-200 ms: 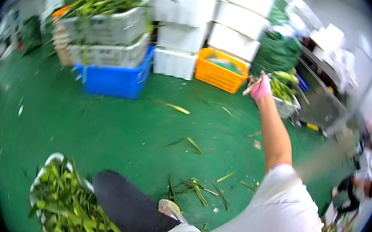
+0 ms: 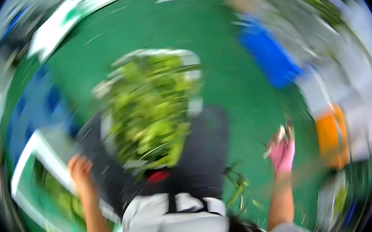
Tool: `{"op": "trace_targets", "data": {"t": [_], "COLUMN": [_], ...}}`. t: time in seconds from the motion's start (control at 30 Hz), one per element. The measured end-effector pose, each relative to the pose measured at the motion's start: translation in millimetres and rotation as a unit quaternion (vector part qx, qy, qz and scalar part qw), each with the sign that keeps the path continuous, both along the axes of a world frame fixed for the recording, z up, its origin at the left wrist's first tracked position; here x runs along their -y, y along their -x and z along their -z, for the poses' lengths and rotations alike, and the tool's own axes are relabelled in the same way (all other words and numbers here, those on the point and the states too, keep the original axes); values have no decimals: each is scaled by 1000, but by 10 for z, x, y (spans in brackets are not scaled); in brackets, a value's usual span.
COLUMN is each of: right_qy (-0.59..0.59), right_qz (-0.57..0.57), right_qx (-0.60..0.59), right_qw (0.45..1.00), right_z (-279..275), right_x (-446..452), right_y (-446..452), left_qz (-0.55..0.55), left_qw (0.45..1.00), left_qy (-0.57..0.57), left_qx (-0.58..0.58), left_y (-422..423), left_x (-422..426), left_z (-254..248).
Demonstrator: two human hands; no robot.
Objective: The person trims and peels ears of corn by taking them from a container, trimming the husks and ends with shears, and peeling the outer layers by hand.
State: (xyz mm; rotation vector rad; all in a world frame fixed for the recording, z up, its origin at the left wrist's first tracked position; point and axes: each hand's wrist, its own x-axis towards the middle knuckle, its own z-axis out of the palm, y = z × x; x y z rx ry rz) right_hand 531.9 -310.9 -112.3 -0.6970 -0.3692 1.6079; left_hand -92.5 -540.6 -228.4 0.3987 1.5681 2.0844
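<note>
My right hand (image 2: 282, 153), in a pink glove with the fingertips exposed, is held out over the floor on the right. Its fingers are closed around something thin, pale and dark, too blurred to name. My left hand (image 2: 81, 172), bare and blurred, is at the lower left with fingers loosely apart and nothing seen in them. It is beside the rim of a white foam box (image 2: 32, 152) with greens inside. Between my dark-trousered knees stands a white container (image 2: 196, 60) heaped with green leafy stalks (image 2: 150, 108).
A blue crate (image 2: 269, 52) stands at the upper right, with an orange crate (image 2: 331, 136) beside stacked white boxes. Cut stalk scraps (image 2: 238, 189) lie on the green floor (image 2: 221, 42). A blue patterned surface (image 2: 37, 105) is at the left.
The view has swung left and down, bringing the heaped container to the middle and my left hand into sight. My right hand now appears lower and further right, still closed.
</note>
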Motion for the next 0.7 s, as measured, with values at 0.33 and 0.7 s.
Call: {"op": "trace_targets", "data": {"t": [0.33,0.7], "right_qy": [206,291], "right_qz": [-616,-583], "right_qx": [102,15], "right_qw": [754,758], "right_z": [487,824], "right_x": [1127,1048], "right_y": [3334,3324], "left_qz": [-341,166], "left_qw": [809,338], "left_qy": [381,797], "left_qx": [-288,-472], "left_y": [-12,1052], "left_x": [2106,4551], "left_z": [517,725]}}
